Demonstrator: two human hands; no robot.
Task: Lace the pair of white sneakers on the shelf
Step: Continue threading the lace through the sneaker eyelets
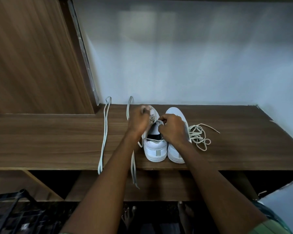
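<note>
Early stage: left sneaker (155, 149) on shelf (57, 141) partly laced; left hand (139, 122) blurred, grip unclear, right hand (173, 129) pinches lace. Right sneaker (175, 154) unlaced, its lace (199, 135) piled beside.
</note>
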